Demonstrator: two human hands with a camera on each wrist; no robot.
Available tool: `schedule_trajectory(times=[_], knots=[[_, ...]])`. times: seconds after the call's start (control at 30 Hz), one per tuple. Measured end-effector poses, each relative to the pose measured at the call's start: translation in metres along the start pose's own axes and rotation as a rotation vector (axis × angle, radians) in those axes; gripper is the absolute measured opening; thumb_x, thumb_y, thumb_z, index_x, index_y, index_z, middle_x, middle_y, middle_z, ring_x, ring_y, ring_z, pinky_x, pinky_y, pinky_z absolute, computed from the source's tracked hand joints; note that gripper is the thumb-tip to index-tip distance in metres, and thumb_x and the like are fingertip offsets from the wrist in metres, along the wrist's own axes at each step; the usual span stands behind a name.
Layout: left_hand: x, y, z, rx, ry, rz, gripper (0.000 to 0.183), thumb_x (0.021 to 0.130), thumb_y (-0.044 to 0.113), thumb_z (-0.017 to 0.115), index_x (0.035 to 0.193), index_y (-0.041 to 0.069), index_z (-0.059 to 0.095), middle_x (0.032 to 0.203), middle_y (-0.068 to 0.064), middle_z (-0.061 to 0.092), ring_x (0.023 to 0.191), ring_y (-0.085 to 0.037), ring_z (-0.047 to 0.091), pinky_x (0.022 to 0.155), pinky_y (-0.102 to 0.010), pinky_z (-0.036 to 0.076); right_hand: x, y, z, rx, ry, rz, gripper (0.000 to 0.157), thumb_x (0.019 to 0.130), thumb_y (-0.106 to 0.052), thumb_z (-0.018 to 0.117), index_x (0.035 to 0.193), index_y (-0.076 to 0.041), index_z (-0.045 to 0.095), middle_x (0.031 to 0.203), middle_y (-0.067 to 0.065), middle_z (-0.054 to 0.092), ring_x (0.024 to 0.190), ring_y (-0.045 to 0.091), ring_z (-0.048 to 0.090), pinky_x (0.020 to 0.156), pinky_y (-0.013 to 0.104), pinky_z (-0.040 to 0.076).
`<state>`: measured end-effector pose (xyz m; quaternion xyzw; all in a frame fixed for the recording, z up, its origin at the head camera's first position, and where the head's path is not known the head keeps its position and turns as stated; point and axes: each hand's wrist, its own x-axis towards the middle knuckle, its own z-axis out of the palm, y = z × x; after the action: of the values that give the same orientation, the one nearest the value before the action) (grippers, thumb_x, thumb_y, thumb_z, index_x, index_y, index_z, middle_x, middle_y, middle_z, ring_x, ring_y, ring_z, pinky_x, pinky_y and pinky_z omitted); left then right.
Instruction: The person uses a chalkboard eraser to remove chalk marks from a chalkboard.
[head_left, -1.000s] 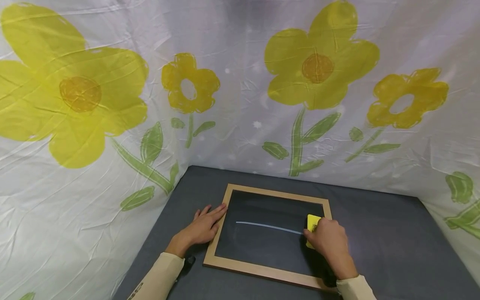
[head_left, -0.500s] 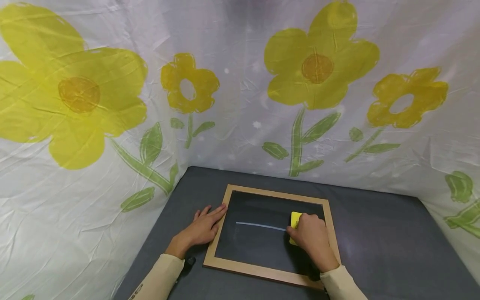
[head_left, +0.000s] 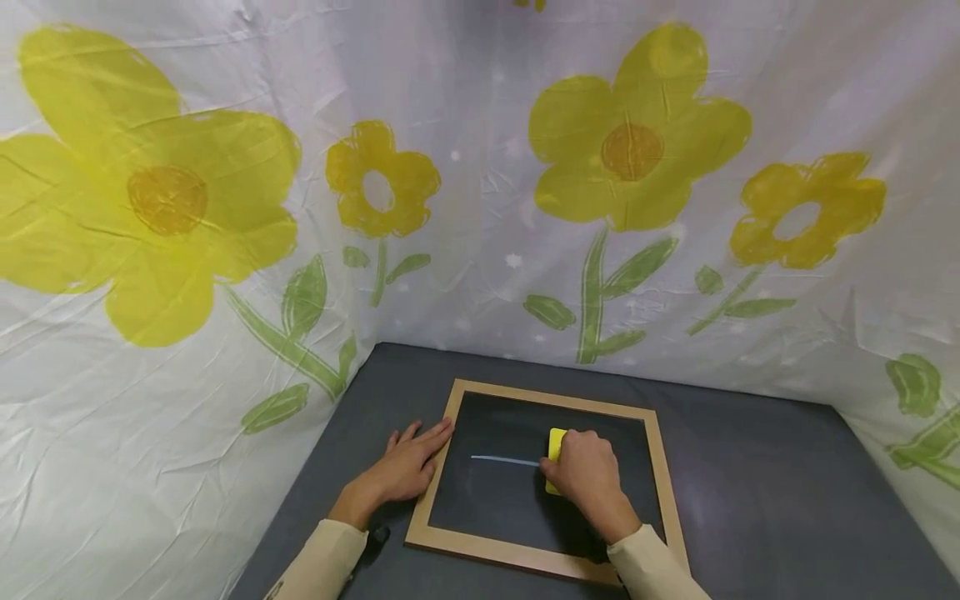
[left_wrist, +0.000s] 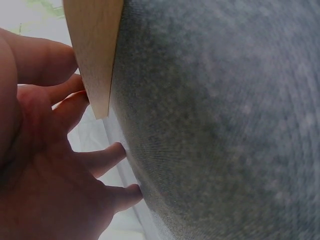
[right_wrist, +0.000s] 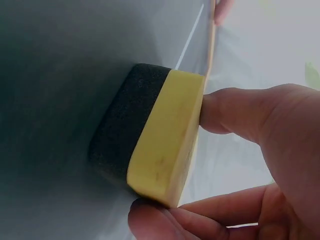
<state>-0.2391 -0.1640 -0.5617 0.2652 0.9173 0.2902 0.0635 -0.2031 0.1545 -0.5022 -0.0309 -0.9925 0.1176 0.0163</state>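
Observation:
A wood-framed blackboard lies flat on the table, with a short pale chalk line across its left half. In my right hand is a yellow board eraser, gripped between thumb and fingers. Its black felt side rests on the board at the line's right end, as the right wrist view shows. My left hand lies at the frame's left side, fingers spread. Fingertips touch the wooden frame, while other fingers reach the grey cloth.
Dark grey cloth covers the table around the board. White curtains printed with yellow flowers hang behind and along both sides. A small dark object shows beneath my left wrist.
My right hand has slid the eraser leftward over the board, and the chalk line has become shorter from its right end. The left hand stays at the frame. The head view has tilted slightly up.

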Motion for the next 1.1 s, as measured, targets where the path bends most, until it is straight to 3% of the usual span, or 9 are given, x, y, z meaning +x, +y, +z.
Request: schedule_trajectory(times=[0.13,0.33,0.93,1.1], knots=[[-0.001,0.0,0.0,-0.006,-0.001,0.008,0.065,0.108,0.008,0.053,0.171,0.012,0.04,0.179,-0.009,0.035,0.157,-0.065,0.025,0.116,-0.091,0.012,0.002,-0.009,0.005,0.015,0.016,-0.02,0.044,0.088,-0.041,0.089,0.09,0.0,0.072,0.071,0.008,0.06,0.058,0.023,0.058,0.053,0.037,0.055],[-0.001,0.012,-0.006,0.041,-0.048,-0.068,0.061,0.111,0.008,0.054,0.171,0.01,0.041,0.179,-0.009,0.034,0.162,-0.059,0.023,0.122,-0.086,0.011,0.003,-0.021,0.012,0.016,0.04,-0.044,0.045,0.087,-0.042,0.09,0.088,-0.001,0.072,0.071,0.008,0.06,0.059,0.023,0.058,0.052,0.037,0.054],[0.0,0.009,-0.004,0.031,-0.043,-0.068,0.062,0.11,0.008,0.057,0.17,0.011,0.042,0.18,-0.007,0.035,0.162,-0.059,0.025,0.122,-0.087,0.012,0.007,-0.055,0.02,0.018,0.062,-0.121,0.042,0.087,-0.041,0.091,0.086,-0.002,0.073,0.07,0.007,0.061,0.059,0.021,0.057,0.054,0.037,0.057],[-0.001,0.008,-0.003,0.014,-0.028,-0.042,0.062,0.108,0.008,0.058,0.169,0.009,0.044,0.178,-0.011,0.037,0.159,-0.063,0.026,0.119,-0.089,0.011,0.008,-0.066,0.024,0.012,0.068,-0.139,0.042,0.087,-0.041,0.091,0.086,-0.003,0.074,0.07,0.007,0.061,0.059,0.021,0.058,0.055,0.037,0.057]])
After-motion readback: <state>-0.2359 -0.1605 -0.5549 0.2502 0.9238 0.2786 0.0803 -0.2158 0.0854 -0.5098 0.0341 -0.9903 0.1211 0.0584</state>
